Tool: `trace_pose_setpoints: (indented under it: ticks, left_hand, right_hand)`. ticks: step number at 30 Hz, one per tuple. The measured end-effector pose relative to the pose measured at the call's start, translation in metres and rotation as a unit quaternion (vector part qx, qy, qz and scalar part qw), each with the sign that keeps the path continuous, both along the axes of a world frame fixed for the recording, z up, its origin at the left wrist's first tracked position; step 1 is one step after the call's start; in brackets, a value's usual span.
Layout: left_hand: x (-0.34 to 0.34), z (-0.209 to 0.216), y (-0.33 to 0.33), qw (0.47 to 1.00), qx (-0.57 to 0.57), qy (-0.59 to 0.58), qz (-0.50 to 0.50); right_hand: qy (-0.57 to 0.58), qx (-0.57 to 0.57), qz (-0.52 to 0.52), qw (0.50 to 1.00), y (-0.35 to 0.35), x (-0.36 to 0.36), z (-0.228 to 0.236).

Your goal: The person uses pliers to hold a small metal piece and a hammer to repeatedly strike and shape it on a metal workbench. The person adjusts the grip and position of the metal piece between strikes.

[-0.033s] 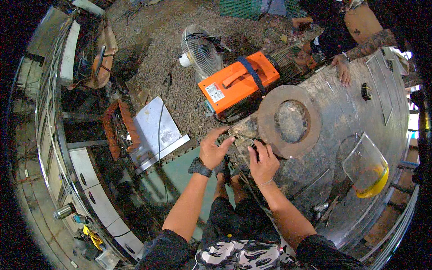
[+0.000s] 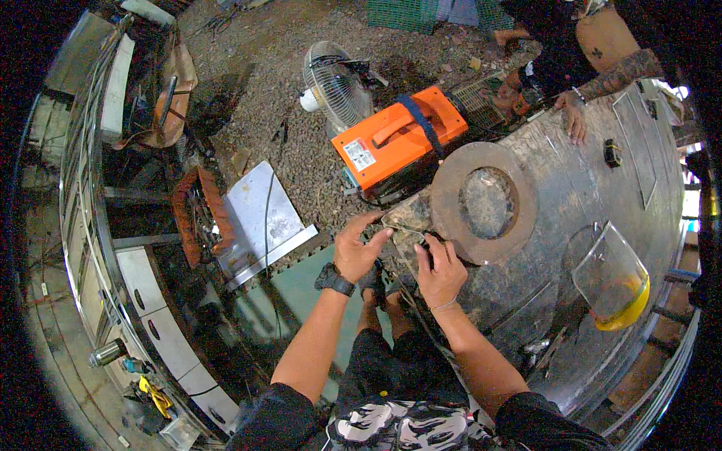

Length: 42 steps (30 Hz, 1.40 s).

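Observation:
Both hands meet at the near left edge of a worn metal worktable [image 2: 556, 180]. A thin, pale, wire-like piece [image 2: 404, 228] spans the gap between my fingers; its exact kind is too small to tell. My left hand [image 2: 356, 249], with a black watch on the wrist, pinches its left end between thumb and forefinger. At the other end, the curled fingers of my right hand [image 2: 441, 276] close on it, partly hiding it. Just beyond my right hand, a thick rusty metal ring [image 2: 449, 214] lies flat on the table.
An orange machine [image 2: 402, 135] with a blue strap stands past the table edge, beside a fan [image 2: 335, 84]. A clear face shield with yellow trim [image 2: 623, 302] and a tape measure [image 2: 613, 153] rest on the table. Another person's hand [image 2: 573, 119] touches its far side.

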<state>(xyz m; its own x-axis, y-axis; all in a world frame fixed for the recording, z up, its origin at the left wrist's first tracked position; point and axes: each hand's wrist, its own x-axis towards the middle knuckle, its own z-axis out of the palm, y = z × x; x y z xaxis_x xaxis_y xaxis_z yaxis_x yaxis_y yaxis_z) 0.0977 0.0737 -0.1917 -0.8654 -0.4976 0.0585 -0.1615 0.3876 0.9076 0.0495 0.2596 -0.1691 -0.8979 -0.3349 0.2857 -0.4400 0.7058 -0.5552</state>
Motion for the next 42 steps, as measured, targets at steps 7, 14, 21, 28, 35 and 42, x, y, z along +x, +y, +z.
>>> trace_pose_setpoints:
  ticks: [7, 14, 21, 28, 35, 42]
  left_hand:
    - [-0.001, -0.005, 0.002, 1.000, 0.028, 0.009, 0.006]
    - [-0.006, -0.006, 0.001, 0.999, 0.044, 0.001, 0.024]
    - [-0.002, -0.006, -0.001, 0.998, 0.045, -0.014, 0.028]
    - [-0.003, -0.011, 0.000, 0.997, 0.071, -0.008, 0.038]
    - [-0.003, -0.011, -0.001, 0.997, 0.067, -0.026, 0.040]
    - [-0.003, -0.011, -0.002, 0.996, 0.084, -0.009, 0.030]
  right_hand:
    - [-0.003, 0.001, 0.007, 1.000, 0.001, -0.002, 0.001]
    - [0.017, -0.036, 0.010, 0.999, -0.001, -0.007, 0.001]
    - [0.021, -0.035, -0.005, 0.999, -0.004, -0.008, 0.001]
    - [0.011, -0.045, -0.021, 0.999, -0.006, -0.005, 0.001]
    - [0.024, -0.053, -0.002, 0.998, -0.004, -0.007, 0.001]
    - [0.010, -0.052, -0.010, 0.999, -0.003, -0.007, 0.002]
